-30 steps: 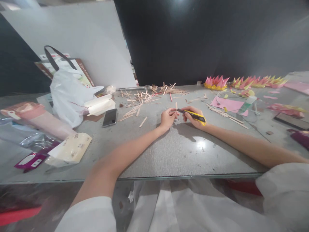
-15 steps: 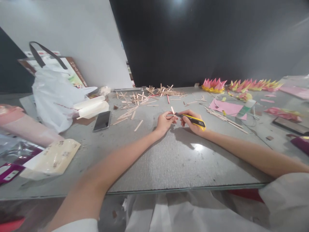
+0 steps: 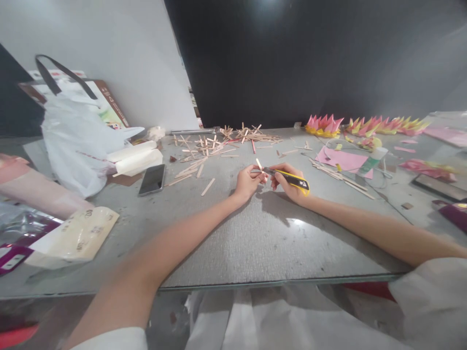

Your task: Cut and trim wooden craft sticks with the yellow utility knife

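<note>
My left hand (image 3: pixel 248 183) pinches a thin wooden craft stick (image 3: pixel 259 164), whose upper end sticks up past the fingertips. My right hand (image 3: pixel 290 183) is closed round a yellow and black utility knife (image 3: pixel 294 180). The knife's front end points left and meets the stick, or lies very close to it; the blade is too small to make out. Both hands are just above the grey table (image 3: pixel 233 253), fingertips almost together. One loose wooden stick (image 3: pixel 207 187) lies to the left of my left hand.
Behind my hands is a pile of wooden sticks (image 3: pixel 207 146). A phone (image 3: pixel 152 179), a white plastic bag (image 3: pixel 73 141) and a paper packet (image 3: pixel 80 236) are on the left. Pink paper (image 3: pixel 343 160), a glue bottle (image 3: pixel 372 161), more sticks (image 3: pixel 337 175) and folded-paper lotus shapes (image 3: pixel 324 126) are on the right.
The stick's raised end leans slightly more to the left, and both hands have shifted very little. My grip on stick and knife is the same. The whole view has moved slightly.
</note>
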Motion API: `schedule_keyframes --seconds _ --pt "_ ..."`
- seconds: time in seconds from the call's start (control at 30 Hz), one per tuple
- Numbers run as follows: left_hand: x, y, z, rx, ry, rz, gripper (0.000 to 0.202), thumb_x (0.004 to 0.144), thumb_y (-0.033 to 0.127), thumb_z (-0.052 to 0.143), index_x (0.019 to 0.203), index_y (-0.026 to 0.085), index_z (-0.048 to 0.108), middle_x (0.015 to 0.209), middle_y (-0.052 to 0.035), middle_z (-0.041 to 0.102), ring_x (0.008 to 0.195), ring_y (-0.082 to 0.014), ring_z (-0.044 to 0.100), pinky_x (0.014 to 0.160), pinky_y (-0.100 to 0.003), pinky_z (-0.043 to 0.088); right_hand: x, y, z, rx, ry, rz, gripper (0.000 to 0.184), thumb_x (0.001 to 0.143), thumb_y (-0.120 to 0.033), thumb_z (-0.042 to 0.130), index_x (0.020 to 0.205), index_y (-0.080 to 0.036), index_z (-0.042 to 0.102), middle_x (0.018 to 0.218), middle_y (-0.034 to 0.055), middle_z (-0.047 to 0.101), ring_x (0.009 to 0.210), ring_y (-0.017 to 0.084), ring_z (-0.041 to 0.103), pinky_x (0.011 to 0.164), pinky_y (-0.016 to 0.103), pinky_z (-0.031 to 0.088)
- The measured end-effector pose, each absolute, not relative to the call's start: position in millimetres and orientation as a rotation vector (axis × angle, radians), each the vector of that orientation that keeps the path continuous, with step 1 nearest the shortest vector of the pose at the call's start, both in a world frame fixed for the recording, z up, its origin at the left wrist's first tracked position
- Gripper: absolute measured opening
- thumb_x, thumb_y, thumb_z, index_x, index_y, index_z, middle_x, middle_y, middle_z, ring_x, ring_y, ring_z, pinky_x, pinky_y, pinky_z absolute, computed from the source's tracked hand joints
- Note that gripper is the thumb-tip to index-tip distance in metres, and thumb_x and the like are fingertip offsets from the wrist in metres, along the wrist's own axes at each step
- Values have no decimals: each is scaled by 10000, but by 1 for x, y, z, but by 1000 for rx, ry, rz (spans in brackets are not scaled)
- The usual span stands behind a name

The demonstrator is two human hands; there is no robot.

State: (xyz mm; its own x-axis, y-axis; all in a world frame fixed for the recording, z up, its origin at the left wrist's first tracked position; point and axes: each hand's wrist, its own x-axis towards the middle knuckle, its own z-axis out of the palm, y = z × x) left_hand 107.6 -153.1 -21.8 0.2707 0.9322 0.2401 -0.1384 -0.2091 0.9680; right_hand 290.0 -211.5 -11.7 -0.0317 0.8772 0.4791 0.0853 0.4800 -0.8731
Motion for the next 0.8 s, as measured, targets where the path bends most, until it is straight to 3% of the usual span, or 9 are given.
schedule_keyframes --seconds 0.8 --pt "109 -158 -17 1453 825 1232 421 801 465 931 965 196 651 760 -59 795 656 -182 742 710 -315 615 285 -208 -11 -836 -1246 1041 374 899 -555 803 1080 -236 730 800 11 736 651 159 695 641 349 647"
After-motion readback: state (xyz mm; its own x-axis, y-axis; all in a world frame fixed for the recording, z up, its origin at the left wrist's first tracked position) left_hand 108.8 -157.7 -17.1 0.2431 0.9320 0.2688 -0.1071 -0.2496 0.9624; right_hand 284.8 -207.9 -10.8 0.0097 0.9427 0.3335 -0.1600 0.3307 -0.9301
